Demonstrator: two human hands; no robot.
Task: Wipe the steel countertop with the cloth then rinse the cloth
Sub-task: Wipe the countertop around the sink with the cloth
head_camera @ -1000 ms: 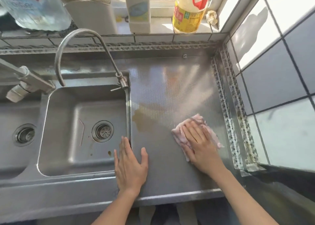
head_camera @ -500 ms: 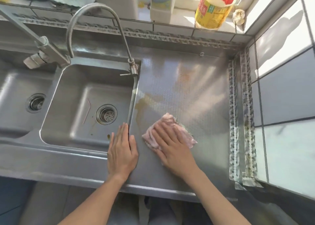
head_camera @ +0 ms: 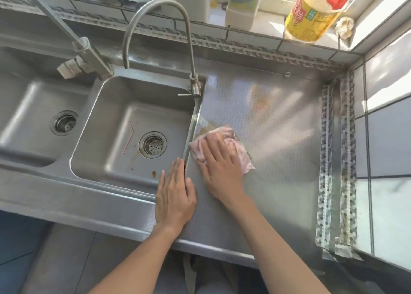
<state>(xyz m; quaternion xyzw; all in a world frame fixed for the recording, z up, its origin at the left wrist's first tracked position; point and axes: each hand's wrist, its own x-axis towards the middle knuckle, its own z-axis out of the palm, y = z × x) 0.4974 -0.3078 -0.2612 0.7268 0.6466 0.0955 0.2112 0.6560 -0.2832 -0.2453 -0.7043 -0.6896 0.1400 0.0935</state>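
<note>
Steel bench [head_camera: 278, 182]: textured surface, glare across the middle; a brownish stain [head_camera: 205, 128] shows at the cloth's far edge, its extent partly covered.
Cloth [head_camera: 242, 158]: pink, crumpled, flat on the bench just beside the sink [head_camera: 124, 175] rim; near half hidden under the right hand [head_camera: 219, 167].
Right hand: fingers spread, palm pressing the cloth, not gripping.
Left hand [head_camera: 174, 195]: flat, fingers together, resting on the rim between sink and bench, holding nothing.
Faucet [head_camera: 155, 6]: gooseneck, base at sink corner.
Oil bottle [head_camera: 309, 15]: on the tiled ledge, top cut off; label unreadable.
</note>
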